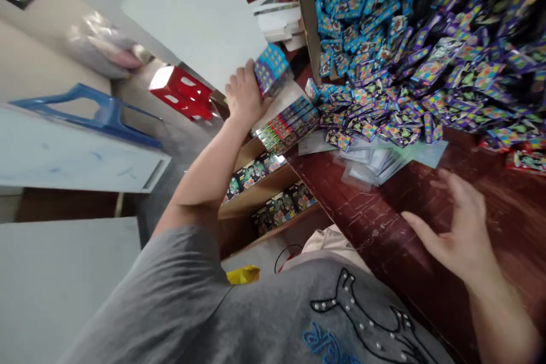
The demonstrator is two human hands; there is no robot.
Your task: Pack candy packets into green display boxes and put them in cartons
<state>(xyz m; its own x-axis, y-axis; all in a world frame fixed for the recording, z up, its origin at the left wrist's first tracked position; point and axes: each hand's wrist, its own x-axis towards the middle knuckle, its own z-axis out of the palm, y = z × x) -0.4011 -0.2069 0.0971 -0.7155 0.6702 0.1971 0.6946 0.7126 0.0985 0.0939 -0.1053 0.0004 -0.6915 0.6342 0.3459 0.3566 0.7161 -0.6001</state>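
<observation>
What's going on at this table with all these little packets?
A person is at a dark red table heaped with small colourful packets. The left hand grips a small stack of them at the table's edge. The right hand hovers open above the table, near some clear sleeves.

A packing workroom: heaped small packets (405,74), clear sleeves (375,159), stocked shelves (260,193).

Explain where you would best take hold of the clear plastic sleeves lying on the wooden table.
Probably by the free corners nearest the right hand. The clear plastic sleeves lie flat and fanned, their far edges against the heap of packets, so pinch a loose edge from the bare table side.
</observation>
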